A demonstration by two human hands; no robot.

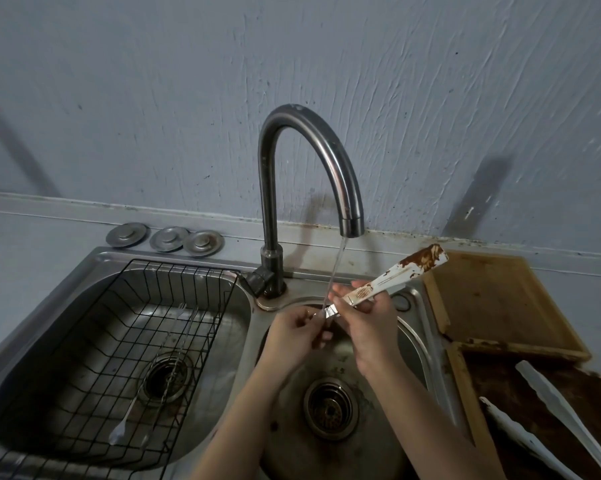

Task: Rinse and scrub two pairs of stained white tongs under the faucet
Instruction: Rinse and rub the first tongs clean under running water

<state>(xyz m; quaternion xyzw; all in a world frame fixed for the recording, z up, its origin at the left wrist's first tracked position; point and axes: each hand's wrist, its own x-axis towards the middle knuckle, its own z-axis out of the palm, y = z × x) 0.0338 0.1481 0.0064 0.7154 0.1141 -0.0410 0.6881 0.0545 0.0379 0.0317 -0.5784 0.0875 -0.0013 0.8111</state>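
Two basins sit side by side: the left basin (222,306) holds a black wire rack (125,344) with thin utensils (hard to identify), the right basin (413,344) only its drain. Above it, under the faucet (306,168), the right hand (368,327) grips stained white tongs (389,278); the left hand (292,334) pinches their hinge end. A second pair (548,420) lies on a wooden tray (465,393).

Rough, trowel-marked grey-blue plaster wall (430,98), dim light. Pale grey worktop (32,244) beneath, grimy brown along the wall joint at right. Three round metal drain covers (167,239) lie on it in a row.
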